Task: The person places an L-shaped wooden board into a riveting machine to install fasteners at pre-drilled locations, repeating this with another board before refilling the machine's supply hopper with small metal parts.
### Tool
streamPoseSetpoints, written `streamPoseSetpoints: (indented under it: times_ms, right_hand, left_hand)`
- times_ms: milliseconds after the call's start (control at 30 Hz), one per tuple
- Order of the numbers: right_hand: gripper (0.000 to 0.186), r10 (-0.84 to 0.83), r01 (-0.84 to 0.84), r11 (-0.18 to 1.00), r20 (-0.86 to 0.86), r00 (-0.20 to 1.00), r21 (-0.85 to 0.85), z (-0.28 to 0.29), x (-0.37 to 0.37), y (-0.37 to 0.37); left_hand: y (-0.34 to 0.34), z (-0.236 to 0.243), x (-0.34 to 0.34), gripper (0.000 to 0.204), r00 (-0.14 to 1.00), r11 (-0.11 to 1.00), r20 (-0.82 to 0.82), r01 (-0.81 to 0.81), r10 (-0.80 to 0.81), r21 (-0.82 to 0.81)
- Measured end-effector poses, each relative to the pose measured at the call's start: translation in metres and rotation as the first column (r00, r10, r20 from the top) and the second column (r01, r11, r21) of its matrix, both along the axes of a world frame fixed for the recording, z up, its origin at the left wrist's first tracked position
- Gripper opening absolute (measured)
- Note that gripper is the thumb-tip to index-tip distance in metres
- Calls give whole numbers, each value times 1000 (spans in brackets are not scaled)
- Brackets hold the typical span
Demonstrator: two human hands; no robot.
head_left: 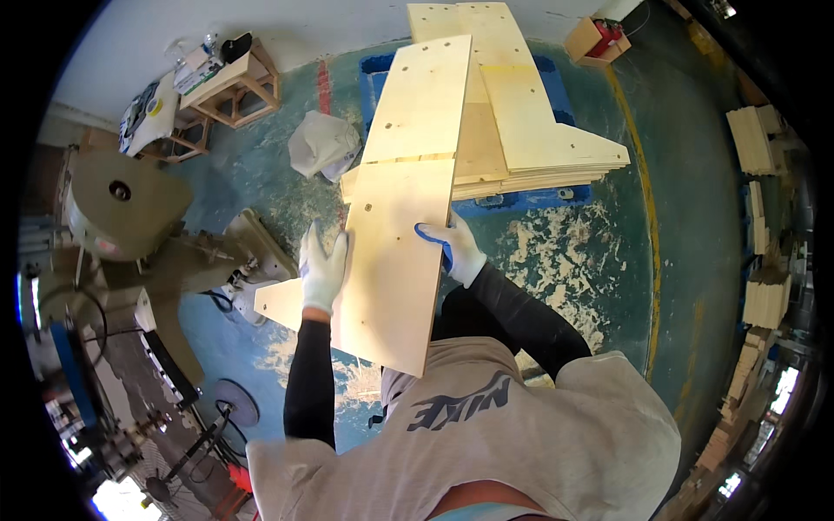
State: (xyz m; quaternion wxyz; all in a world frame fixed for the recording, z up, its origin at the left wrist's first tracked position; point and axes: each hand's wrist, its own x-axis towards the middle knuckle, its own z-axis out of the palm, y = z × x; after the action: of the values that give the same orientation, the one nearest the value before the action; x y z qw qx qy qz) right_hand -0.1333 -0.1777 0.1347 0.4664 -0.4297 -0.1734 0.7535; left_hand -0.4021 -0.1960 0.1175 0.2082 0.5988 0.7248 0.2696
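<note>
A long pale plywood panel [395,252] stretches in front of me, tilted, with several dark spots, a seam across it and a pointed wing at its lower left. My right hand [460,249], in a white glove with blue palm, grips its right edge, thumb on top and the other fingers underneath. On the left edge, above the wing, rests my left hand [323,271], gloved too, fingers stretched out and thumb against the edge. The panel's far end overlaps a stack of similar plywood panels [530,117]; whether it touches them I cannot tell.
The stack lies on a blue pallet [560,95]. Wood shavings [560,269] litter the green floor. A large machine [126,204] stands at left, near a whitish sack [323,143] and wooden tables [230,87]. A box with red bottles [598,41] sits far right; wood stacks [756,139] line the right side.
</note>
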Motion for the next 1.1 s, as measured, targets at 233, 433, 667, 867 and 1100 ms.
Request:
streamPoseSetpoints:
  times_ms: [233,433,667,867,1100]
  right_hand:
    - [47,179,-175,979,-33,983,101,-39,109,168]
    - [57,28,-120,976,437,899,184,-137,217,322]
    - [74,-190,-62,973,923,334,222,-255,422,388]
    - [80,-91,-42,994,982,163,99,-304,478,450]
    - [93,-28,-34,998,848,529,55,-330,468,465]
  left_hand:
    - [191,-10,127,62,650,972,735,-19,191,-235]
    - [345,-121,198,53,717,983,683,-17,139,-182]
    - [418,-248,199,81,973,896,111,-139,203,-422]
    - [466,-263,243,101,629,881,631,-211,454,-424]
    - [466,-291,327,107,955,887,165,-152,245,-436]
